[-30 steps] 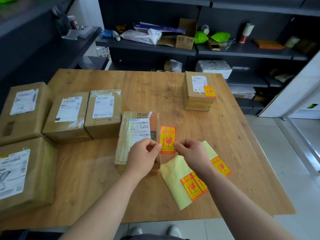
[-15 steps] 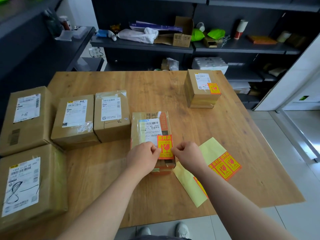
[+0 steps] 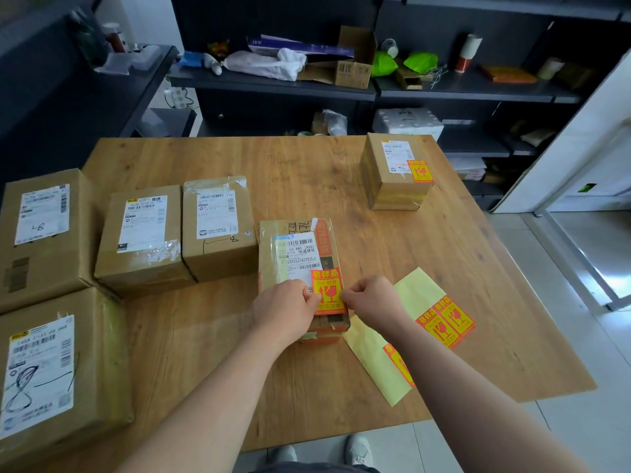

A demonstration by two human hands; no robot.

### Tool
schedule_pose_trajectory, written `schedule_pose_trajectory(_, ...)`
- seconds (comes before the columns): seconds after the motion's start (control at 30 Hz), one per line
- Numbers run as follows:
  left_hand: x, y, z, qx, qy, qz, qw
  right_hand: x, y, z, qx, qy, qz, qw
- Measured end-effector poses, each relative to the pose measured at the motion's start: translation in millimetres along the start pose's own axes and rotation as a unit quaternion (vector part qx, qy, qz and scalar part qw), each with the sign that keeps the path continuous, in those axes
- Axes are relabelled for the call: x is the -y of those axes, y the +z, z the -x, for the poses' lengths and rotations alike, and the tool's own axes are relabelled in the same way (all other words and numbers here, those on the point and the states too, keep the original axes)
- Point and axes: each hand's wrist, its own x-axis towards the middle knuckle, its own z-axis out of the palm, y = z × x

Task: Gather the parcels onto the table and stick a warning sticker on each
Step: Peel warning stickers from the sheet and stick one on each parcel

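Note:
A flat taped parcel (image 3: pixel 297 247) lies in the middle of the wooden table (image 3: pixel 307 175). An orange and yellow warning sticker (image 3: pixel 327 291) lies on its near end, over the corner of the white label. My left hand (image 3: pixel 286 310) pinches the sticker's left edge and my right hand (image 3: pixel 370 298) pinches its right edge, both with curled fingers. A yellow backing sheet (image 3: pixel 415 295) with more stickers (image 3: pixel 445 322) lies on the table to the right. A box (image 3: pixel 396 172) at the far right bears a sticker.
Several brown boxes with white labels stand along the table's left side: two side by side (image 3: pixel 143 233) (image 3: pixel 218 223) and two larger ones (image 3: pixel 37 230) (image 3: pixel 51 373). Dark shelves (image 3: pixel 273 87) with clutter run behind the table. Tiled floor lies to the right.
Both hands carried the sticker from the table beside the parcel onto the parcel's near end, and it now lies on the box top.

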Motion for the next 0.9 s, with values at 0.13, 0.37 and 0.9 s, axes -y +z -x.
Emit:
schedule_pose_trajectory(0.13, -0.3, -0.7, -1.8, 0.006, 0.005, -0.010, 1.000, -0.3, -0.8, -1.2, 0.002, 0.007, -0.004, 1.000)
schedule_pose_trajectory(0.37, -0.3, -0.6, -3.5, 0.022, 0.003, -0.007, 1.000, 1.2, -3.4, -2.4, 0.026, 0.025, -0.030, 0.999)
schedule_pose_trajectory(0.9, -1.2, 0.9, -4.3, 0.023, -0.013, -0.006, 1.000, 3.7, -2.9, -6.1, 0.021, 0.040, -0.023, 0.999)
